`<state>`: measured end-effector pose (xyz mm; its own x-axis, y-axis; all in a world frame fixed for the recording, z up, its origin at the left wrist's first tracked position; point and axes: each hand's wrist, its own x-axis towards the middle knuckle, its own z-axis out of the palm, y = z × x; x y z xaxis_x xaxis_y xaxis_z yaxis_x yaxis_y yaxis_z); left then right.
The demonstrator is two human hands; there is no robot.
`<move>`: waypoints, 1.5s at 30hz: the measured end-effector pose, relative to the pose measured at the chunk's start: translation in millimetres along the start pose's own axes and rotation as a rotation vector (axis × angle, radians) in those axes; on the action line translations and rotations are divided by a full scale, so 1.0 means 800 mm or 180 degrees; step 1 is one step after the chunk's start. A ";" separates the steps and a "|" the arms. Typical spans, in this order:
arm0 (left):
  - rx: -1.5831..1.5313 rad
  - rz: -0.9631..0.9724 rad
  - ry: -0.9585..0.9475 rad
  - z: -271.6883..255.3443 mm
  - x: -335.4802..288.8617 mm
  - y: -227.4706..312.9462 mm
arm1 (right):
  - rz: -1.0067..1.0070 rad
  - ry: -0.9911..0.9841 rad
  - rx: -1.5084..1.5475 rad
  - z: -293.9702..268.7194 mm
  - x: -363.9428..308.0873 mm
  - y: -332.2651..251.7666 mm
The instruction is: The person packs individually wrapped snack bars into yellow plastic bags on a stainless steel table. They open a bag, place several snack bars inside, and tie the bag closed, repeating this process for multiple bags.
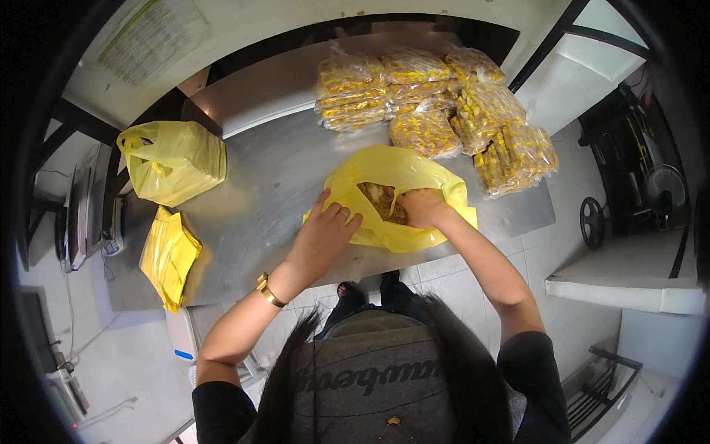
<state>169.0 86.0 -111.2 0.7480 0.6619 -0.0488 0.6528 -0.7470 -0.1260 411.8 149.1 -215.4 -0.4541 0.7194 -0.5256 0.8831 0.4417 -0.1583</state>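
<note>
A yellow plastic bag (410, 166) lies on the metal table in front of me, its mouth partly open. Brownish packed contents (381, 200) show through the opening. My left hand (325, 229) holds the bag's near left side, fingers bent over the plastic. Through the opening reaches my right hand (423, 207); its fingers are hidden among the plastic and contents, so what they grip cannot be seen.
Stacks of clear-wrapped yellow and brown packs (421, 89) stand at the table's back right. At the left are a filled, tied yellow bag (174, 163) and a pile of flat yellow bags (170, 255). The steel table (259, 185) ends just before my body.
</note>
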 end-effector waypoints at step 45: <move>-0.5259 -0.1947 0.1403 -0.191 -0.070 0.005 | 0.0425 0.1659 0.1290 -0.103 0.016 0.199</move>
<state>148.1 36.3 42.7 0.1779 0.9782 -0.1068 0.0465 0.1000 0.9939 536.9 273.1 -178.7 -0.2459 0.9634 -0.1064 0.8640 0.1681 -0.4747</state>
